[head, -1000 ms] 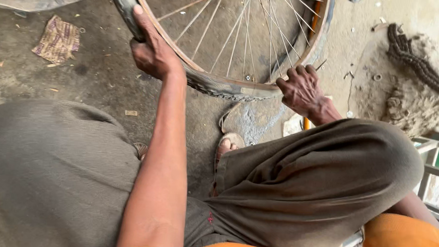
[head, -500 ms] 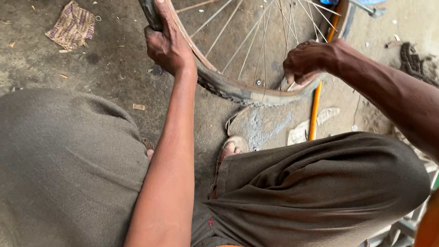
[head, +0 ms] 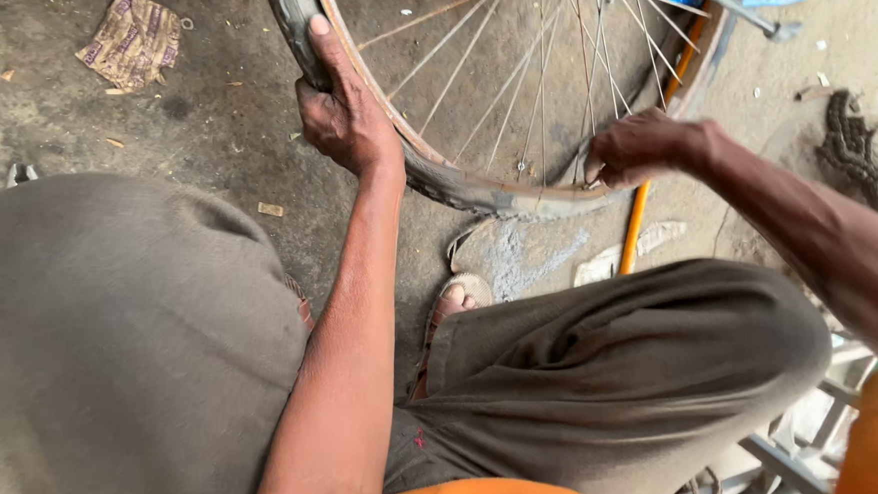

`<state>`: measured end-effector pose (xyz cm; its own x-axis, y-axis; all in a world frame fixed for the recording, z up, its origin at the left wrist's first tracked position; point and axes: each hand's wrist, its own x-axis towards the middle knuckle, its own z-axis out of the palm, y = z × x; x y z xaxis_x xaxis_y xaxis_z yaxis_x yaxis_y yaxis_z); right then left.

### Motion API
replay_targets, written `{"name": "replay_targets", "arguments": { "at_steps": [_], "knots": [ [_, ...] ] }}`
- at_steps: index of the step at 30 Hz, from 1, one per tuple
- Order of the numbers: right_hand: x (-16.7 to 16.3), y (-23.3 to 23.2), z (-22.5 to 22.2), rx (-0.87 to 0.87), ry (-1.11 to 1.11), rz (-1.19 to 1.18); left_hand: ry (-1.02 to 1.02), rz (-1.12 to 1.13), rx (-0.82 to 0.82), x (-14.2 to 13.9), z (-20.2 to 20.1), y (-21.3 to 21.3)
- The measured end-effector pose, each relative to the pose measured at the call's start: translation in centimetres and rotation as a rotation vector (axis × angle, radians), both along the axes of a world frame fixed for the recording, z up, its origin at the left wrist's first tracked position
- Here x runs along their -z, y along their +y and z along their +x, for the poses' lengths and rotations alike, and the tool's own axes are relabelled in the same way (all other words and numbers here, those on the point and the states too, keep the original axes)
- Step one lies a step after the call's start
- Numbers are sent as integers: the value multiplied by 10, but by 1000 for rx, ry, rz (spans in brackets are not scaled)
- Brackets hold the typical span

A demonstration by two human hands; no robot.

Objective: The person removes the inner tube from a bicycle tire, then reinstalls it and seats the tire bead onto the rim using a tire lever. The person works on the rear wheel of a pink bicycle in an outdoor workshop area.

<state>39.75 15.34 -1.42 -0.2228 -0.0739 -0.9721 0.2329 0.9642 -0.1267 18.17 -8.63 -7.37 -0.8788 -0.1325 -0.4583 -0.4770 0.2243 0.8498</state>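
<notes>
bicycle wheel [head: 527,101]: upright on the concrete floor [head: 195,134], between the knees, dark tyre [head: 462,183] sitting loose along the lower rim.
left hand [head: 344,117]: closed round tyre and rim, thumb pointing up the tyre; grip much as a second ago.
right hand [head: 636,147]: has moved from the tyre's outer edge to inside the rim, fingers curled at the spokes; cannot tell what it pinches.
orange rod [head: 636,222]: now uncovered behind the wheel.
crumpled wrapper [head: 129,40]: on floor, upper left.

crumpled brown wrapper [head: 131,40], floor, upper left
</notes>
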Motion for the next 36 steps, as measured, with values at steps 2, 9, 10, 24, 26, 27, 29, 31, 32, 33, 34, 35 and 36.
{"name": "replay_targets", "arguments": {
  "at_steps": [2, 9, 10, 24, 26, 27, 29, 31, 32, 33, 34, 35, 36],
  "knots": [
    [-12, -16, 27, -116, -47, 227, 8, 30, 0, -1, 0, 0],
    [-18, -85, 71, 44, 330, 477, 9, 44, -4, 7, -16, 5],
    [-15, -88, 75, 79, 359, 490, -13, 51, 22, 8, -18, 6],
    [11, -116, 102, 205, 564, 707, -52, 72, 31, -5, -21, 15],
    [3, -121, 101, 231, 683, 675, -50, 52, 51, -6, -20, 15],
    [-1, -124, 101, 250, 682, 702, -73, 44, 65, -6, -19, 15],
    [-6, -132, 101, 284, 685, 751, -62, 51, 57, -6, -17, 16],
    [-5, -145, 101, 328, 679, 802, -11, 50, 36, -4, -13, 15],
    [-1, -153, 100, 347, 682, 831, -31, 54, 37, -4, -12, 14],
    [5, -162, 98, 413, 710, 869, -48, 64, 37, -2, -11, 14],
    [12, -171, 96, 479, 738, 910, -66, 77, 39, -1, -10, 14],
    [20, -180, 93, 544, 766, 946, -65, 88, 23, 0, -9, 14],
    [28, -187, 89, 622, 858, 932, -65, 94, 7, 1, -7, 14]
  ]
}}
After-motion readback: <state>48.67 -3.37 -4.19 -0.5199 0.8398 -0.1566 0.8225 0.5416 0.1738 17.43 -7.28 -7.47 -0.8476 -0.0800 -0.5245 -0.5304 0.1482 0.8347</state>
